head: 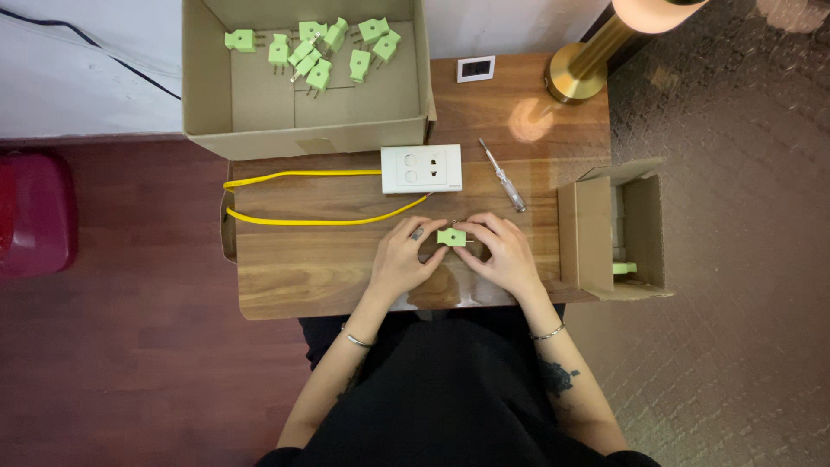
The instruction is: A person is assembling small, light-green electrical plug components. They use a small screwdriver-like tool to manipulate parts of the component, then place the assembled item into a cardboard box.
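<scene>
A small green plug (450,237) is held between both my hands just above the wooden table (303,268). My left hand (403,258) pinches its left end and my right hand (501,252) pinches its right end. A yellow cable (298,221) loops from the plug area out to the left and back. Just beyond my hands lies a white socket plate (421,168) with a switch and an outlet.
A large open cardboard box (303,130) at the back holds several green plugs (320,52). A smaller open box (614,229) at the right holds one green plug (624,268). A screwdriver (503,175), a brass lamp base (575,76) and a small white plate (475,68) lie nearby.
</scene>
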